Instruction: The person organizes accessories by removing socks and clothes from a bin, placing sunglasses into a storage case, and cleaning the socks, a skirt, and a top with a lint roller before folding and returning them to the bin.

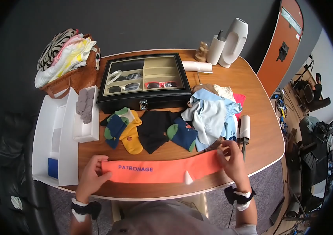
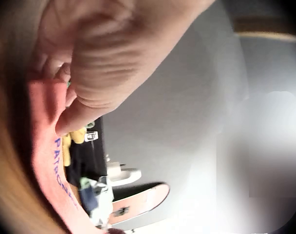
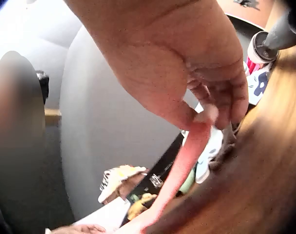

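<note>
While the left hand (image 1: pixel 94 176) pinched one end between thumb and fingers and the right hand (image 1: pixel 232 160) pinched the other, the long coral fabric sock (image 1: pixel 162 172) with purple lettering stretched between them, its long axis running side to side over the near part of the brown wooden table (image 1: pixel 262 129). The lettering sat nearer the left hand, the small white patch (image 1: pixel 189 178) nearer the right. Just beyond lay a mustard-yellow knit sock (image 1: pixel 131 137) and a folded black cloth (image 1: pixel 152 131).
</note>
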`<state>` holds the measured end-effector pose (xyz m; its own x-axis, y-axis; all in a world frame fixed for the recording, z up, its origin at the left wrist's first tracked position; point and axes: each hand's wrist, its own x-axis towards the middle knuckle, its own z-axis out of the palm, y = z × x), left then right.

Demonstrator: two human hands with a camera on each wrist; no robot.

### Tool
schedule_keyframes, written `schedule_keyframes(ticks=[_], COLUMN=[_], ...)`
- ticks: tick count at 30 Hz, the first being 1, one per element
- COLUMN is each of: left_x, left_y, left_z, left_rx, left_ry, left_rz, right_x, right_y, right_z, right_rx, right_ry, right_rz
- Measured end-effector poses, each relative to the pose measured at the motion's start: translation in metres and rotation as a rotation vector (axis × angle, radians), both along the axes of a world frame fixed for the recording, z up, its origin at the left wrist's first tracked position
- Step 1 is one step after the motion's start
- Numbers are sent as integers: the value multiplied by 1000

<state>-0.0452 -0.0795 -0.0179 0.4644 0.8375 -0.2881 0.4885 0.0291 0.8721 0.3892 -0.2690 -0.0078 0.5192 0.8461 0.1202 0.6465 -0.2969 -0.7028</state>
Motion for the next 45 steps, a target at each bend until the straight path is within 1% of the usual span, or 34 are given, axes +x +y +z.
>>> schedule_keyframes(ticks=[1,3,4,7,8,11,14,18,21,22,25,26,27,28,29,30,33,35,36,37,38,39,40,41,43,44,45], left_x=[5,13,12,12,14,17,23,21,21,21,23,23,23,22,21,20,19,17,18,17,16,14,13,12,9,8,8], left_y=[-6,-21,-26,-41,-44,-50,-51,-48,-46,-46,-46,-46,-46,-46,-46,-46,-48,-47,-47,-46,-45,-45,-44,-44,-45,-45,-45], left_z=[-2,-6,-7,-18,-20,-24,-21,-38,-43,-43,-41,-41,-41,-43,-44,-44,-43,-46,-47,-47,-47,-48,-50,-51,-51,-52,-53], left_rx=[247,736,611,641,602,678,746,684,679,687,700,698,695,709,706,704,699,693,736,710,686,661,687,664,617,616,616], left_ry=[111,337,291,348,349,372,354,207,242,242,237,230,225,223,209,194,162,142,136,110,83,56,44,25,-15,-34,-55], left_rz=[-24,-67,-85,-206,-186,-203,-178,132,179,181,190,190,193,201,209,216,250,272,296,301,305,308,329,335,350,358,367], right_x=[-5,-13,-17,-35,-35,-28,-15,-2,10,14,35,40,44,56,54,48,37,-10,-35,-55,-70,-83,-97,-119,-148,-166,-183], right_y=[2,-3,-5,-7,-9,-15,-19,-27,-34,-36,-46,-46,-45,-50,-45,-45,-51,-43,-38,-39,-39,-40,-34,-23,-12,-6,4], right_z=[-7,-13,-15,-12,-14,-14,-15,-23,-25,-22,-32,-31,-29,-33,-27,-13,-41,-25,-20,-11,-22,-29,-27,-22,-22,-22,-23], right_rx=[58,53,50,-20,-30,-60,-74,173,78,-18,-175,-213,-275,-243,-211,-215,215,259,283,177,183,111,1,7,-136,-221,-159], right_ry=[-223,-193,-176,-360,-323,-353,-369,-447,-460,-471,-427,-445,-341,-260,-179,67,383,545,634,811,828,910,908,921,894,1061,948], right_rz=[6,69,100,201,170,128,203,-63,-433,-495,-525,-513,-546,-527,-508,-523,-311,-231,-195,-172,-47,42,175,300,517,562,664])
